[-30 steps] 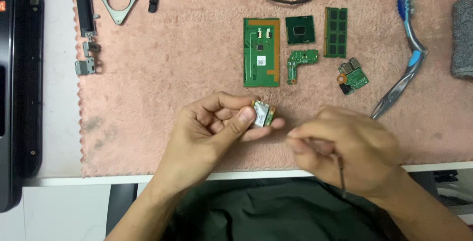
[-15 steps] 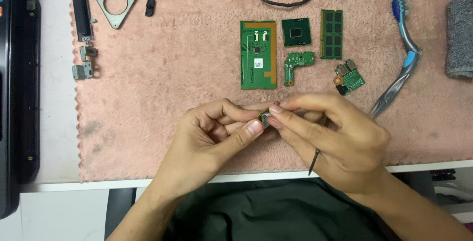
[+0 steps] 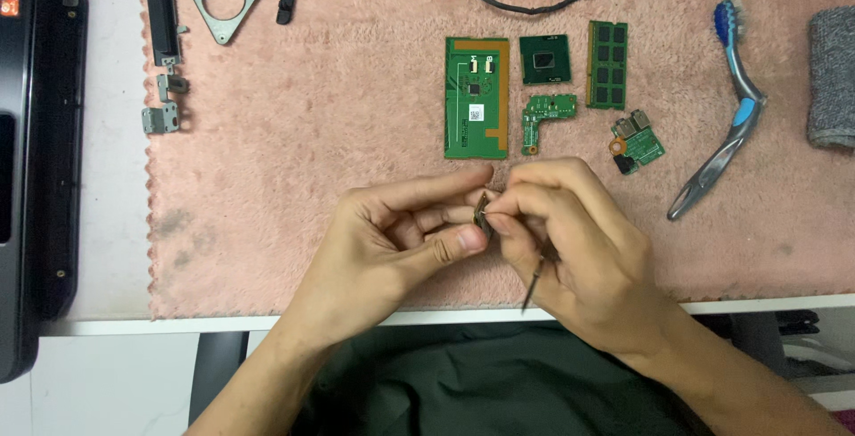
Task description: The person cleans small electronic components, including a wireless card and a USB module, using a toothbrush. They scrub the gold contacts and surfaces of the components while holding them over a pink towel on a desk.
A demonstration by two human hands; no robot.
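The left hand [image 3: 392, 231] and the right hand [image 3: 570, 240] together pinch a small metal part [image 3: 483, 213] above the pink towel [image 3: 312, 178], near the green board [image 3: 476, 97].

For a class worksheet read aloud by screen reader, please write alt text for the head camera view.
Two hands, left hand and right hand, pinch a small part between them over a pink towel. Behind lie a green circuit board, a memory module and a toothbrush.

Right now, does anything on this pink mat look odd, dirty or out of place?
Yes: a blue and grey toothbrush lies among the green circuit boards, and the pink mat has greyish smudges near its lower left edge.
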